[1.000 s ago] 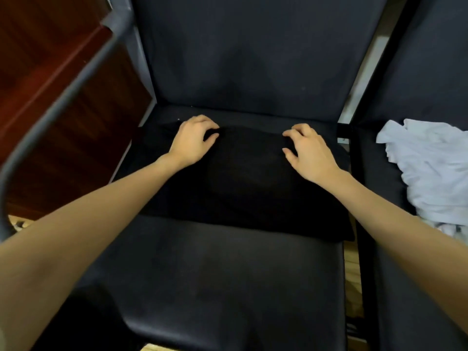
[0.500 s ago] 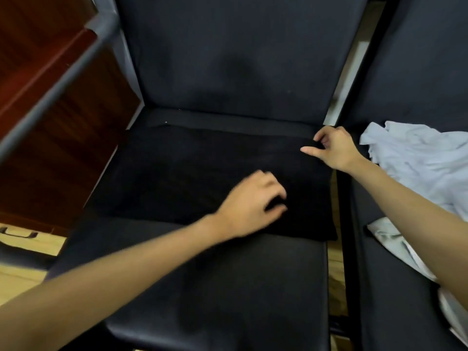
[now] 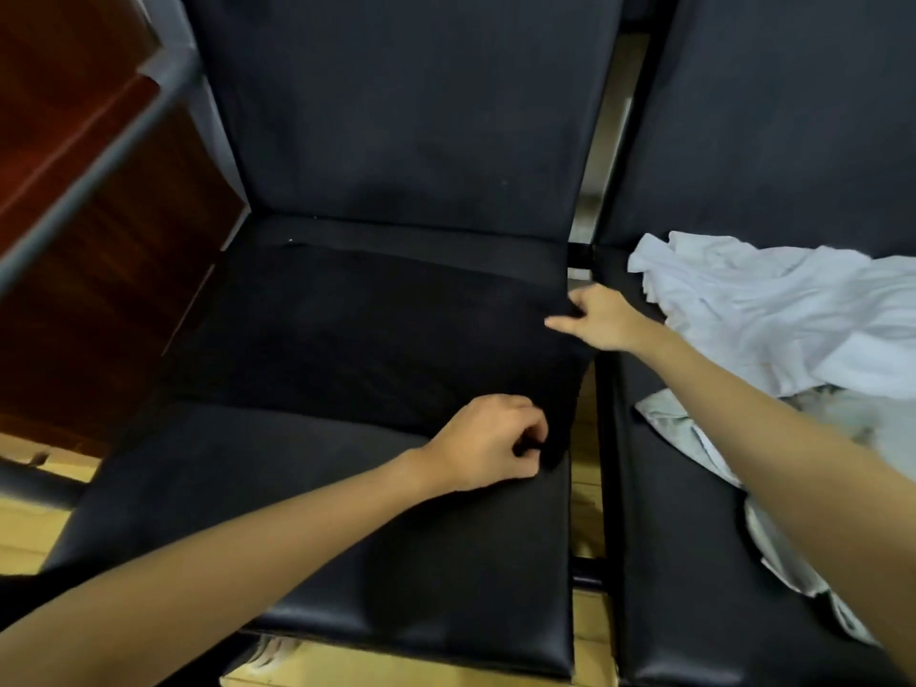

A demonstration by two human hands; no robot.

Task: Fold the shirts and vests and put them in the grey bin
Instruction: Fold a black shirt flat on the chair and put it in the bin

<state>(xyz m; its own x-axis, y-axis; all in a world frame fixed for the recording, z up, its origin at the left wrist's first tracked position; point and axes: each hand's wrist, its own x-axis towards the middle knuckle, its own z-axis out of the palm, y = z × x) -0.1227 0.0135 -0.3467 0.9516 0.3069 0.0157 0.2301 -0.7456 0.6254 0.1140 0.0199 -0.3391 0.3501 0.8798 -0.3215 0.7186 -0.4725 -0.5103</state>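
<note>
A black garment (image 3: 357, 334) lies partly folded and flat on the seat of a black chair (image 3: 347, 528), covering the rear half of the cushion. The left hand (image 3: 488, 443) has its grip curled, pinching the garment's near right corner at the seat's right edge. The right hand (image 3: 597, 317) pinches the far right corner, forefinger extended across the cloth. On the adjoining chair (image 3: 694, 562) to the right sits a crumpled heap of white and pale clothing (image 3: 793, 319), apart from the black garment. A reddish-brown wooden cabinet (image 3: 89, 250) stands at left.
</note>
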